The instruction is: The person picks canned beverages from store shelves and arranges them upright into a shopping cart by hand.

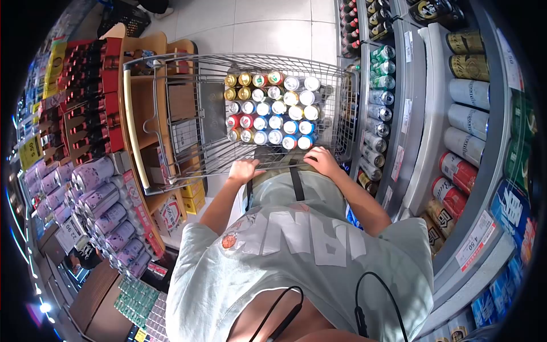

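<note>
A metal shopping cart (pixel 211 165) stands crosswise before me, its pale handle bar (pixel 133 128) at the left end. Inside it, several rows of upright cans (pixel 275 107) show their tops, gold, green, red, blue and silver. My left hand (pixel 246 170) rests at the cart's near side rail, thumb apart from the fingers, with nothing visible in it. My right hand (pixel 321 161) lies on the same side, right of the left hand, near the cans; its fingers curve over the rim and what they grip cannot be made out.
Shelves of cans (pixel 468 122) with price tags line the right side. On the left are stacked purple cans (pixel 108 219), red bottle packs (pixel 85 102) and a wooden display rack (pixel 149 108). Pale floor tiles (pixel 256 34) lie beyond the cart. A black basket (pixel 122 20) is at the top left.
</note>
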The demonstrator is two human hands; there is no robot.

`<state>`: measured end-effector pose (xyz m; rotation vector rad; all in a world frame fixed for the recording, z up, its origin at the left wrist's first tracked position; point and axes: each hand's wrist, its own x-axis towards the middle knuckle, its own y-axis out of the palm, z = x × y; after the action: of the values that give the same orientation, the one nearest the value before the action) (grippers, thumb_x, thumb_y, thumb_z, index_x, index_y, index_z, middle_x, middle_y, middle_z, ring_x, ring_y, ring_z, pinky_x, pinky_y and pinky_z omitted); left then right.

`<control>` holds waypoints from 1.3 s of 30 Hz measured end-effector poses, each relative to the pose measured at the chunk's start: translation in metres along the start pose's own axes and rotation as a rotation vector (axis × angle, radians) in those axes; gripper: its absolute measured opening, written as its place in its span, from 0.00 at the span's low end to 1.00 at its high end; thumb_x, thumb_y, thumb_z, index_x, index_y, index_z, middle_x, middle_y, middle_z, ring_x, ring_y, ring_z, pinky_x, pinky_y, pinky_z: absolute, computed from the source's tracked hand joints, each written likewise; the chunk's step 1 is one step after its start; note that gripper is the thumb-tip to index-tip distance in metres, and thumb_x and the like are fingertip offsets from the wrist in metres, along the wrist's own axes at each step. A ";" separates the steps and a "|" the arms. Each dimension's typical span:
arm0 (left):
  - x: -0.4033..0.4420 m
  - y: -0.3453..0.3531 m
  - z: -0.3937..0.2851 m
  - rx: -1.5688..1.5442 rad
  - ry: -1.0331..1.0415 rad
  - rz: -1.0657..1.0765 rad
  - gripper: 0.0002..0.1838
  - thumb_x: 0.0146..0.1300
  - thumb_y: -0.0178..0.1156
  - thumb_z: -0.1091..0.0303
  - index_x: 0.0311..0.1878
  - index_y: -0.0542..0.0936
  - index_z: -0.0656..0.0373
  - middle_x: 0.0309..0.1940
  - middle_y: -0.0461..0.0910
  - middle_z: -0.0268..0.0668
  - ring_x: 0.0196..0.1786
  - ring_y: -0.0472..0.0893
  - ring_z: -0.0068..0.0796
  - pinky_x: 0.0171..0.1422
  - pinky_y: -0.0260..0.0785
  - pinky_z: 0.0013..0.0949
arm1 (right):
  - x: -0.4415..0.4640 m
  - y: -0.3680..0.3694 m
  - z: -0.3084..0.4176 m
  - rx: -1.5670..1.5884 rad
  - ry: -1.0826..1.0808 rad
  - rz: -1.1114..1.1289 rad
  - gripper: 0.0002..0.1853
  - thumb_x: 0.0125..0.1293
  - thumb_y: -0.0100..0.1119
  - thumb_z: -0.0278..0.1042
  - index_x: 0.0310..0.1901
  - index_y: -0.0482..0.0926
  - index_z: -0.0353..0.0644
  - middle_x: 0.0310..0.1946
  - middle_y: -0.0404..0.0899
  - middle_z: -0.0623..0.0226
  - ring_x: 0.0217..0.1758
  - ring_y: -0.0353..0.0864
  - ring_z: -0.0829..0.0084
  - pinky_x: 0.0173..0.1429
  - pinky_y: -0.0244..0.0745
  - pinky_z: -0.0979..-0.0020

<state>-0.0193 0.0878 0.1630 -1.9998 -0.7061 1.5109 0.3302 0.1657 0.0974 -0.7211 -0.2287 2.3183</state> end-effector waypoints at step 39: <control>0.065 -0.010 0.021 -0.072 0.084 0.090 0.39 0.71 0.46 0.29 0.47 0.83 0.61 0.47 0.86 0.51 0.51 0.86 0.56 0.53 0.78 0.55 | -0.178 -0.244 0.341 -0.371 -0.212 -1.733 0.08 0.73 0.58 0.25 0.51 0.79 0.37 0.50 0.80 0.66 0.53 0.78 0.75 0.61 0.72 0.72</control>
<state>-0.0250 0.1417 0.1203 -2.1615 -0.6526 1.4614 0.3867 0.2414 0.5426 -0.1707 -0.9338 0.6581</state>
